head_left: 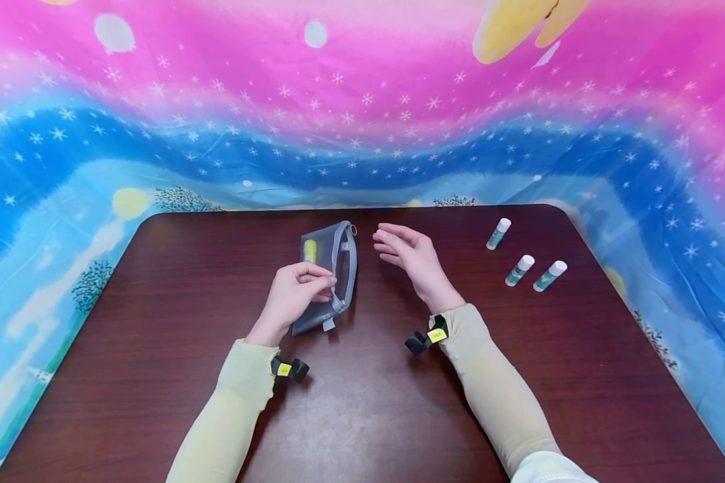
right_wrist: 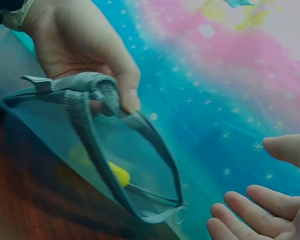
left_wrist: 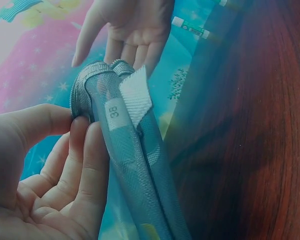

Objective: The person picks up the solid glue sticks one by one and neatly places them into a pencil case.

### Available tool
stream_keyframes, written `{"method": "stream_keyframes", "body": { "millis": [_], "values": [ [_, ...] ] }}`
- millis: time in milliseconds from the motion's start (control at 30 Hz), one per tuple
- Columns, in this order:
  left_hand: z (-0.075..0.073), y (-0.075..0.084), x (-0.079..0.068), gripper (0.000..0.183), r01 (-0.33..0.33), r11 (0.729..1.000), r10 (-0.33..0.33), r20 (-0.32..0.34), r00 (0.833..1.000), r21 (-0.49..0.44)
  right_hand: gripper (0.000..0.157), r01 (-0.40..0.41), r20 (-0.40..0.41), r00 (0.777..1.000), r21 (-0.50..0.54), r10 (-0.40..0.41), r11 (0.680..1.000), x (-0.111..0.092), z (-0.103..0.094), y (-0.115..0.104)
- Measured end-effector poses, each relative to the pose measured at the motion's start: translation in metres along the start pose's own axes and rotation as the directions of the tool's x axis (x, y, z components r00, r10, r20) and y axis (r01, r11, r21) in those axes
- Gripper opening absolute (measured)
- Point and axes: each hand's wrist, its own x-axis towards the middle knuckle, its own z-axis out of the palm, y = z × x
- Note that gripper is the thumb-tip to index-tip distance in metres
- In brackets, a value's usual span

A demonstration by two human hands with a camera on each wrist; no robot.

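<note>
A grey mesh zipper pouch (head_left: 320, 282) has its zipped mouth spread apart, as the right wrist view also shows. My left hand (head_left: 296, 295) pinches one edge of that mouth between thumb and fingers. Through the mesh shows a small yellow object (right_wrist: 120, 175) inside the pouch. A white tag marked 38 (left_wrist: 116, 114) is at the pouch's seam in the left wrist view. To the right of the pouch, apart from it, my right hand (head_left: 413, 261) hovers with fingers extended and holds nothing.
On the right of the dark wooden table (head_left: 362, 416) stand three white-capped glue sticks with green labels: a back one (head_left: 498, 234), a front left one (head_left: 519, 270) and a front right one (head_left: 550, 276). A colourful printed cloth (head_left: 362, 134) hangs behind the table's far edge.
</note>
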Motion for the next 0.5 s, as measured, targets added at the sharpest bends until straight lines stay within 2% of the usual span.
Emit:
{"method": "stream_keyframes", "body": {
  "millis": [500],
  "values": [
    [0.000,-0.002,0.001,0.014,-0.006,1.000,0.006,0.007,1.000,0.012,0.044,0.122,-0.062,0.991,0.010,-0.121,0.993,-0.007,-0.020,-0.030]
  ]
}}
